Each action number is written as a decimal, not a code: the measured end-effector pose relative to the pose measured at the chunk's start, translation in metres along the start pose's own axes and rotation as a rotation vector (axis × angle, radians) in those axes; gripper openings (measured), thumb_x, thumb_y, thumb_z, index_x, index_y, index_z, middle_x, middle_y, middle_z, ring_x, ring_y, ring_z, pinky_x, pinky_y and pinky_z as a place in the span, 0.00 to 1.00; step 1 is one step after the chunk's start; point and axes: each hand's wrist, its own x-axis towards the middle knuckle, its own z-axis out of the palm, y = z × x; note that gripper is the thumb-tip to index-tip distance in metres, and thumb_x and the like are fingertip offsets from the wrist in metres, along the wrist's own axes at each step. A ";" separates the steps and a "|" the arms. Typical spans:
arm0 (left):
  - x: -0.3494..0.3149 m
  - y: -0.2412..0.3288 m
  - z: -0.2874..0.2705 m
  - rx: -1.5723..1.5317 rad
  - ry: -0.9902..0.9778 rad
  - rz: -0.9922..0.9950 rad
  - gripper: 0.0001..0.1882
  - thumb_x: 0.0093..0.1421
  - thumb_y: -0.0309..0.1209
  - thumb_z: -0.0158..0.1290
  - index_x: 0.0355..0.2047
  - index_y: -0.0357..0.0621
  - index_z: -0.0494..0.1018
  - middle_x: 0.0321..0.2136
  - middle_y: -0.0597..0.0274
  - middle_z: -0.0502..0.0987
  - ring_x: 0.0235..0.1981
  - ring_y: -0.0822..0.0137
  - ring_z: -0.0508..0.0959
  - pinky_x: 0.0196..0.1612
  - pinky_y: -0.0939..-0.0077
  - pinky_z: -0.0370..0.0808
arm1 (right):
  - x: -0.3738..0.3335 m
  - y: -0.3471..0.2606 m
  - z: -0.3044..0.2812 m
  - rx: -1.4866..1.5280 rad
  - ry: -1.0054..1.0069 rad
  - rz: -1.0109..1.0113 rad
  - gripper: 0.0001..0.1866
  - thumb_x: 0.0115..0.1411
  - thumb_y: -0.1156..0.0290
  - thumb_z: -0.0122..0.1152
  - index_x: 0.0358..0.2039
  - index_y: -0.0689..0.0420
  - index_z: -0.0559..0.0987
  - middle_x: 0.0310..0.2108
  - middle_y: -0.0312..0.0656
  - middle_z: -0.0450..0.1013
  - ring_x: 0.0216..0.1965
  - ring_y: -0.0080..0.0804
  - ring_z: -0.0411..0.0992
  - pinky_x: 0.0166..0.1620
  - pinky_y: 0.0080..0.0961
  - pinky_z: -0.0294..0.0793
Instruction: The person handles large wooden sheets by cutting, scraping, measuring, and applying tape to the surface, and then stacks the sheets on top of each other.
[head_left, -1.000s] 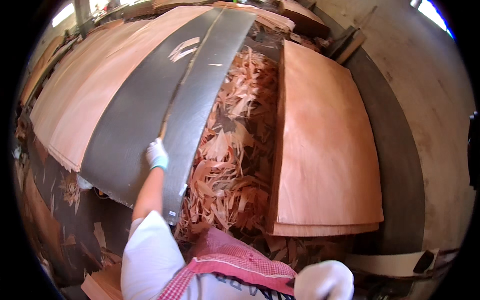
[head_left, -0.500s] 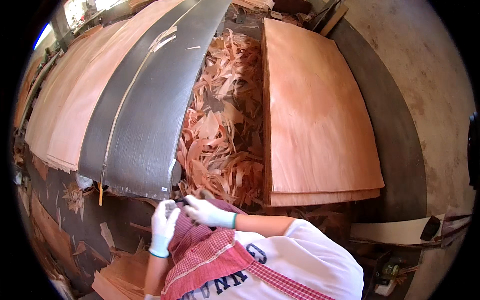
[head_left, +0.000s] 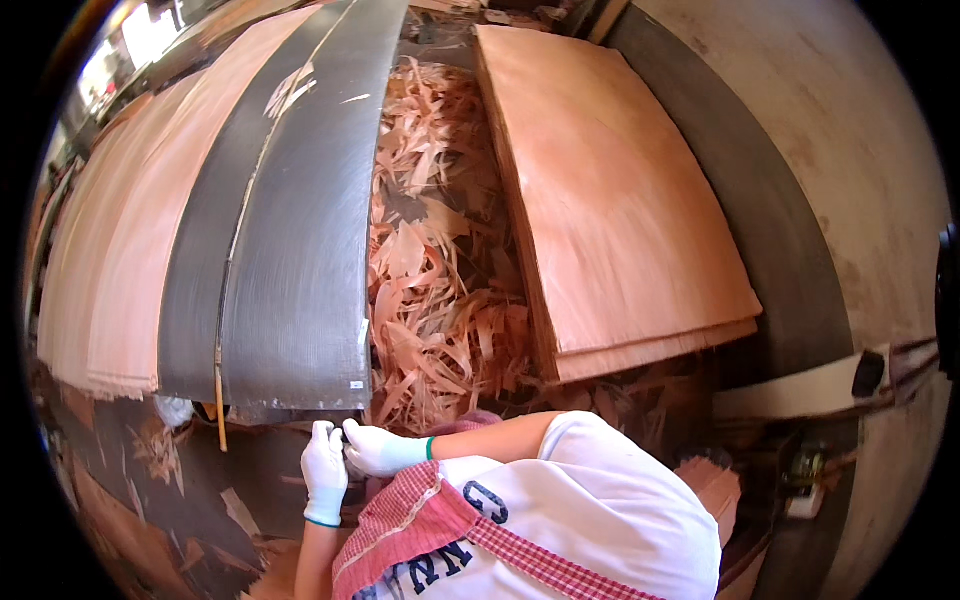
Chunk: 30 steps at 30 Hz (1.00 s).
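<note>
My left hand (head_left: 323, 472), in a white glove with a teal cuff, is held upright with its fingers curled together. My right hand (head_left: 384, 449), gloved the same way, meets it from the right, fingers bent toward the left fingertips. A small dark bit shows between them, too little to name. Both are just below the front edge of a long dark board (head_left: 295, 320), in front of my checked red apron (head_left: 400, 515). Along the board runs a thin strip (head_left: 240, 225), its yellowish end (head_left: 222, 420) sticking out past the front edge.
Curled veneer scraps (head_left: 430, 290) fill the gap right of the board. Beyond them stands a stack of reddish veneer sheets (head_left: 630, 210). Paler sheets (head_left: 125, 270) lie at the left. A white panel (head_left: 790, 390) is at the right, and offcuts (head_left: 240, 510) litter the floor.
The view has shifted, and the board and veneer stack appear turned. My hands are still together; the dark item seen between them before is now mostly hidden.
</note>
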 end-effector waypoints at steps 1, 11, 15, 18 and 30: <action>0.005 -0.014 -0.009 -0.017 -0.010 0.025 0.09 0.66 0.33 0.48 0.36 0.39 0.68 0.27 0.44 0.75 0.30 0.42 0.76 0.31 0.55 0.71 | 0.010 -0.006 0.011 -0.003 0.034 -0.004 0.14 0.61 0.70 0.47 0.39 0.67 0.59 0.27 0.66 0.71 0.31 0.65 0.73 0.34 0.53 0.70; 0.027 -0.132 -0.112 -0.275 -0.005 0.123 0.16 0.69 0.34 0.45 0.27 0.36 0.66 0.19 0.52 0.68 0.20 0.62 0.66 0.26 0.67 0.67 | 0.088 -0.094 0.128 0.029 0.310 0.052 0.15 0.60 0.74 0.48 0.44 0.63 0.58 0.30 0.65 0.72 0.32 0.66 0.73 0.34 0.54 0.71; 0.029 -0.137 -0.120 -0.315 0.103 0.152 0.14 0.69 0.35 0.46 0.30 0.38 0.67 0.19 0.53 0.68 0.21 0.63 0.69 0.27 0.67 0.69 | 0.096 -0.106 0.144 0.060 0.410 0.084 0.13 0.64 0.70 0.46 0.45 0.62 0.60 0.32 0.65 0.73 0.35 0.66 0.73 0.37 0.53 0.71; 0.035 -0.144 -0.118 -0.189 0.079 0.183 0.15 0.68 0.37 0.47 0.30 0.38 0.66 0.21 0.50 0.71 0.21 0.53 0.73 0.27 0.63 0.69 | 0.098 -0.101 0.147 0.023 0.432 0.113 0.13 0.64 0.68 0.46 0.44 0.62 0.60 0.31 0.64 0.72 0.35 0.65 0.73 0.37 0.52 0.71; 0.061 -0.173 -0.114 -0.481 -0.157 -0.064 0.17 0.71 0.42 0.42 0.33 0.42 0.70 0.23 0.67 0.73 0.22 0.70 0.72 0.24 0.71 0.69 | 0.112 -0.083 0.124 0.057 0.364 0.018 0.14 0.63 0.67 0.49 0.43 0.63 0.62 0.27 0.57 0.72 0.30 0.53 0.74 0.31 0.46 0.73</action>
